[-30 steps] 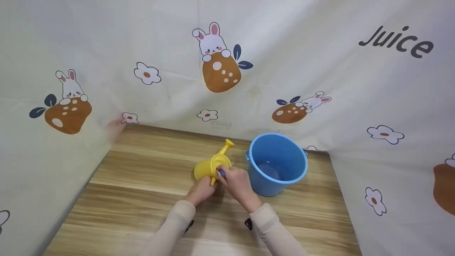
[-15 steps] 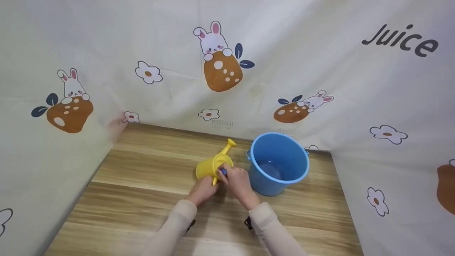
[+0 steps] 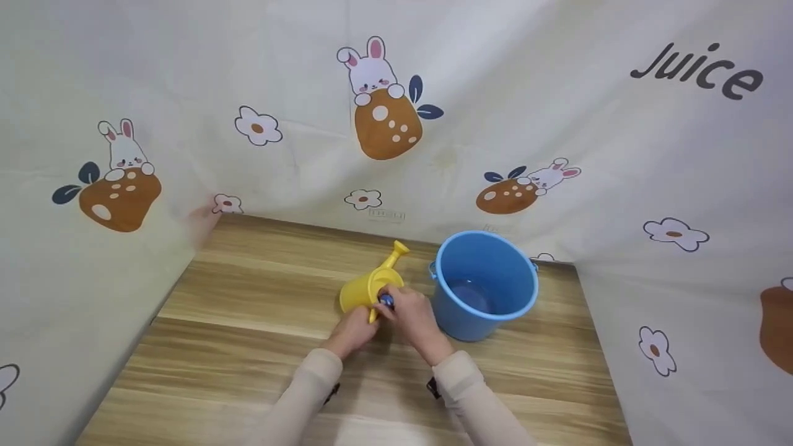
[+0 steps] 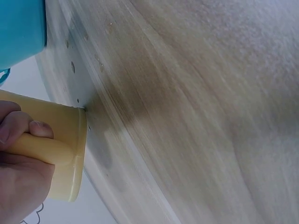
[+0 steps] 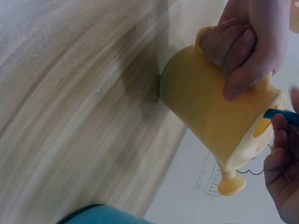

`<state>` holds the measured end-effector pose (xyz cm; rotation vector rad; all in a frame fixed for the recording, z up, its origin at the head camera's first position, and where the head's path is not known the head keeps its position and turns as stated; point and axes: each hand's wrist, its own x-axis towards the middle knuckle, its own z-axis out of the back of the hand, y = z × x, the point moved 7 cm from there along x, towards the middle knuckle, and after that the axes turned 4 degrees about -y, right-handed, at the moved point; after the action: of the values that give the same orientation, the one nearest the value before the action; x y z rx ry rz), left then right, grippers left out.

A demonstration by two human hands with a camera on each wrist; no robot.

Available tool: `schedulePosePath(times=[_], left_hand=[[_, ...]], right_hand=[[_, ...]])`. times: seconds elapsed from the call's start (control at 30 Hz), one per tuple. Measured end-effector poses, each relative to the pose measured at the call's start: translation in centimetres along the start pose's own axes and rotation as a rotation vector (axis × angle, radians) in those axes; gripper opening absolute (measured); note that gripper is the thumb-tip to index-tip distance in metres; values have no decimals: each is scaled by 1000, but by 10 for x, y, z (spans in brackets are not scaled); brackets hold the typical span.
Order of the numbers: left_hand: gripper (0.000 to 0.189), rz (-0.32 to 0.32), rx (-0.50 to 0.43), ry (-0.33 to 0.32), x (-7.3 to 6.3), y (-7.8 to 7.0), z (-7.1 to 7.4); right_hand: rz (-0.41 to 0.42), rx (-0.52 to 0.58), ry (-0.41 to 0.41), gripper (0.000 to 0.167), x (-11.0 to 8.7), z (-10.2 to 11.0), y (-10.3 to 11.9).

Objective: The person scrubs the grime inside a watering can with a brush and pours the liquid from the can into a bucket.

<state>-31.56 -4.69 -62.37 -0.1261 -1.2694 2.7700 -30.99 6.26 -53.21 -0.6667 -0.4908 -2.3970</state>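
Observation:
A yellow watering can [image 3: 357, 293] stands near the middle of the wood surface, its spout pointing to the far right in the head view. My left hand [image 3: 354, 332] grips the can's handle [image 4: 42, 148], fingers curled round it. With my right hand [image 3: 414, 315] I hold a slim blue handle [image 5: 283, 115] at the can's mouth. One end of that blue handle reaches into the opening in the right wrist view. What it ends in is hidden inside the can. Right beside my right hand is a blue bucket [image 3: 455, 320].
The wood surface [image 3: 248, 297] is bounded by a pale printed cloth [image 3: 297, 167] at the back and both sides. The bucket stands close to the back cloth. A few small wet-looking drops lie on the wood in the left wrist view.
The blue handle has tilted slightly in my right hand, so its rounded end shows more. My left hand, the watering can and the bucket keep their places; the head view shifted slightly.

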Motion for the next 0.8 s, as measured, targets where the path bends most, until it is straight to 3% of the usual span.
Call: schedulePosePath(times=[0.13,0.5,0.8], left_hand=[[12,1,5,-3,1,1,-1],[17,33,-44,16,-1,1,1],[12,41,-9,17,-3,0,2]], right_hand=[[14,12,20,29,3,1,0],[95,-69,-151,27,21,25,2],[116,-124,-178,24,28,35,7]])
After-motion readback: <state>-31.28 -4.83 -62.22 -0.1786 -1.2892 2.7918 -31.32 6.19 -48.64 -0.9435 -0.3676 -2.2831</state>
